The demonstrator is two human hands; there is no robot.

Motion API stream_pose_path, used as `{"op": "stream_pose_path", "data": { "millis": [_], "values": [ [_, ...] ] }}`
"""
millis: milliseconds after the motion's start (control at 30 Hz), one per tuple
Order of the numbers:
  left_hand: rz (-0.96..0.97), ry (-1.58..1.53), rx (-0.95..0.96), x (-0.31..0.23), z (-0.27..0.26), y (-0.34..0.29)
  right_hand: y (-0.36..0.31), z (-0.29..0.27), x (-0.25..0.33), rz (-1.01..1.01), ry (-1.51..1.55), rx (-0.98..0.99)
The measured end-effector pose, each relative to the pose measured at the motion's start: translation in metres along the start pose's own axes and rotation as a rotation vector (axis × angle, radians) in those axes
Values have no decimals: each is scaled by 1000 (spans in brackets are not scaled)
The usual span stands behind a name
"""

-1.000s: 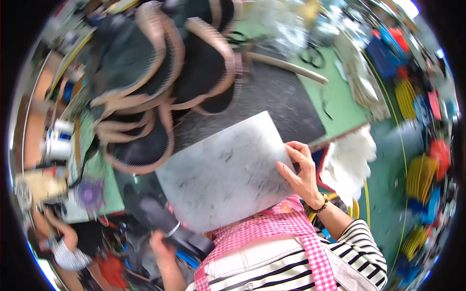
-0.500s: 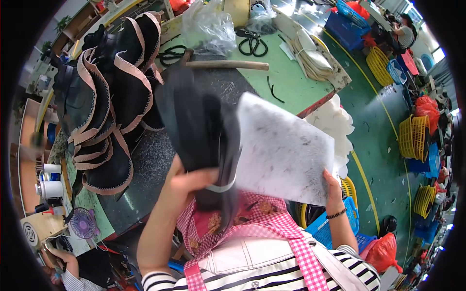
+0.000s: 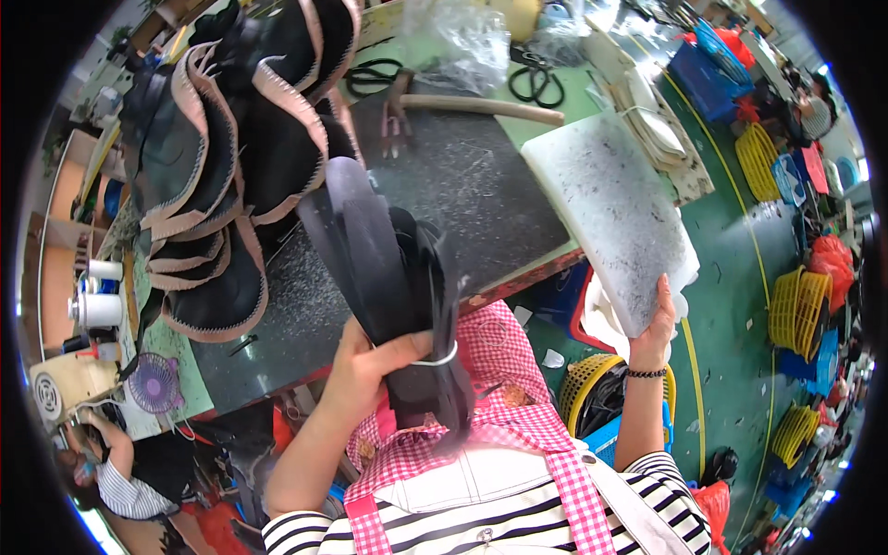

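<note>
My left hand is closed round a bundle of long black strips, tied with a thin white band close to my thumb. The bundle points up and away over the near table edge. My right hand grips the near corner of a thick white slab with dark scuffs on its face. That slab is tilted at the table's right edge; whether its far end touches the table I cannot tell. Left of the bundle, black shoe uppers with stitched pinkish edges are piled on the dark table mat.
A hammer lies at the back of the mat, near black-handled scissors and clear plastic bags. Tied pale pieces lie back right. A yellow basket stands below my right arm. A person sits at lower left.
The white slab has swung away from the bundle, to the right and farther off, with my right hand. The bundle stays in my left hand, its blur lessened. The whole view has shifted.
</note>
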State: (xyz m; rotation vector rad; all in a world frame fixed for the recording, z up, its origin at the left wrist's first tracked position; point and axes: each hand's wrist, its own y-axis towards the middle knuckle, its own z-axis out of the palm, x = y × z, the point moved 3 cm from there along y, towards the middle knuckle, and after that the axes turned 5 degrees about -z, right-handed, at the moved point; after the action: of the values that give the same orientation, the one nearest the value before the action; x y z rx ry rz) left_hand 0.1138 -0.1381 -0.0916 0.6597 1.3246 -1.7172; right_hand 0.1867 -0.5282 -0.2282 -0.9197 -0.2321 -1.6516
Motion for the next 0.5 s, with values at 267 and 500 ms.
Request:
{"op": "stream_pose_path", "data": {
  "millis": [267,500],
  "values": [
    [5,-157,-11,8,-1,-11,29,26,-32,-75,-465,-42],
    [190,-118,32,8,11,-1,-71,161,-2,-286,-1552,646]
  ]
}}
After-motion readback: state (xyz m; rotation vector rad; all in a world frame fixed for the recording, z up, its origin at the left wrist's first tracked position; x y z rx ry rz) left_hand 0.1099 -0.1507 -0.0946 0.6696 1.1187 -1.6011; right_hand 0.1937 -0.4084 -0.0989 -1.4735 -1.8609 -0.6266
